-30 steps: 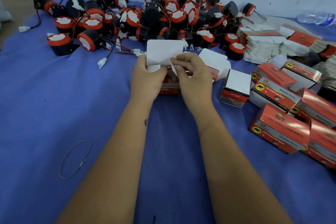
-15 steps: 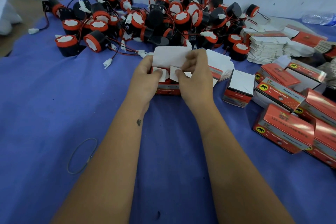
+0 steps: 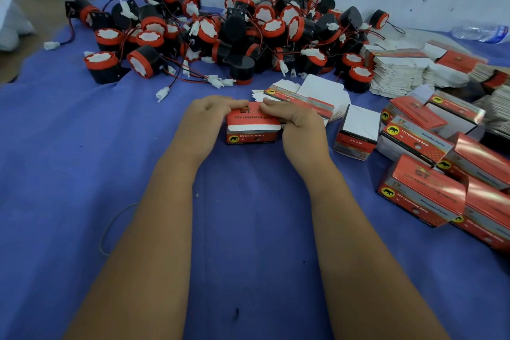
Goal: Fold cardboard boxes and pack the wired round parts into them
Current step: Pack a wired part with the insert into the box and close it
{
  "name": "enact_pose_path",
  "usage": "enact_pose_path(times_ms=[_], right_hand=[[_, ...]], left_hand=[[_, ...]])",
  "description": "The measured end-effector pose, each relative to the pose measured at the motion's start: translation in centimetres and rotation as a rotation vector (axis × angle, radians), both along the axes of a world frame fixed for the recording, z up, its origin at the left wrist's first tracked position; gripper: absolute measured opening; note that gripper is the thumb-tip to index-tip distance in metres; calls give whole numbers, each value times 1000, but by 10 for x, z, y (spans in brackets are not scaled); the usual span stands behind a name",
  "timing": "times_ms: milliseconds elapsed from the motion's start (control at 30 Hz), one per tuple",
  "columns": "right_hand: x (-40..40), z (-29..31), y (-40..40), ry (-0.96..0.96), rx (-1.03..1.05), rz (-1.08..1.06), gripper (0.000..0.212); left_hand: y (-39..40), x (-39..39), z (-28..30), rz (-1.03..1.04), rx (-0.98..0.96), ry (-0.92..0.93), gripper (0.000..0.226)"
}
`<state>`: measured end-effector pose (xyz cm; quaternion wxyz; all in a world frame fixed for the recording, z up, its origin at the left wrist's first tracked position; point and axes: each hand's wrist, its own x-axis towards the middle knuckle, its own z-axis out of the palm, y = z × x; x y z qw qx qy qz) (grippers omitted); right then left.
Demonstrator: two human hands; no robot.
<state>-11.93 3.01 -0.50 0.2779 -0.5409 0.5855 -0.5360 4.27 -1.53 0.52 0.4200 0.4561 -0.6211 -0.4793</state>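
While the lid of the red box (image 3: 251,126) is only part-way down, its white tuck flap showing along the front edge, both hands are on it. The left hand (image 3: 205,116) curls its fingers over the box's top left edge; the right hand (image 3: 296,121) curls over the top right, fingertips on the lid. Both grip the box; neither is spread flat.

Judgement on the step: closing the lid. Done well, the flap should be steered inside the front wall before any pressing down, thumbs steadying the sides so the thin card does not bow. Pushing the lid with the flap outside would likely crease it. Whether a part is already inside, I cannot tell; the lid hides it.

Position: the box sits on the blue cloth (image 3: 82,174), directly between the two hands and touching both. Beyond the box lies the heap of wired round parts (image 3: 220,33), well apart from it. Just right of the box stands an open box (image 3: 357,130); further right, finished boxes (image 3: 425,190). Behind and right of the box, stacks of flat blanks (image 3: 397,72).
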Motion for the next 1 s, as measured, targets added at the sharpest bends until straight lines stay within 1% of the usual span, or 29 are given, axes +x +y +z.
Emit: enact_pose_path(times_ms=[67,100,167,200,233,300,333,400,433,500,600,700,800,900,1000], right_hand=[[0,4,5,-42,22,12,41],[0,5,8,-56,17,30,40],[-4,8,15,-103,10,105,33],[-5,9,18,-94,20,130,30],[-6,9,18,-37,35,137,29],[-7,8,17,130,46,119,35],[-7,7,16,183,40,108,39],[-5,5,14,228,14,77,42],[-4,4,13,265,-9,52,42],[0,3,10,378,-65,3,38],[3,3,9,446,-129,-36,33],[5,3,9,441,-159,-51,29],[8,5,9,371,-158,-80,25],[8,6,10,259,-134,-65,20],[5,4,12,176,-113,-21,19]], left_hand=[[4,6,-5,-16,-137,-150,26],[6,7,-6,8,-183,-173,26],[10,7,-6,79,-235,-128,24],[11,7,-6,90,-239,-92,25],[12,8,-6,74,-220,-54,25],[10,13,-7,-15,-159,-12,21],[9,16,-8,-69,-135,-15,24],[6,21,-8,-146,-115,-39,36],[6,22,-8,-156,-119,-49,41],[6,20,-8,-135,-148,-48,43],[7,17,-8,-103,-164,-7,35],[8,15,-7,-88,-169,32,28],[8,12,-5,-53,-185,44,23],[8,14,-4,-92,-136,79,26],[7,18,-4,-152,-110,63,30]])
